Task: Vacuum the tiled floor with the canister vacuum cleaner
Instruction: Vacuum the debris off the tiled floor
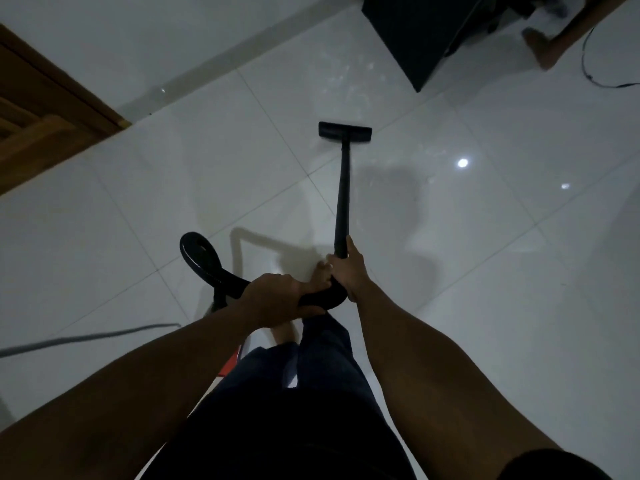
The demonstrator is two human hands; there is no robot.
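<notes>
Right hand [348,268] had fingers wrapped tight round the slim black vacuum wand [343,192]; left hand [277,296] was closed on the black curved hose handle [318,299]. Flat black floor nozzle [345,130] sat on the glossy white tiled floor [485,237], well fwd of both hands.

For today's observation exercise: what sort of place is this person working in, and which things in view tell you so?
Probably a room in a home. The floor is glossy white tiled floor, a wooden door stands in the wall at the left, and dark furniture sits at the far side. Both hands hold a vacuum wand.
</notes>
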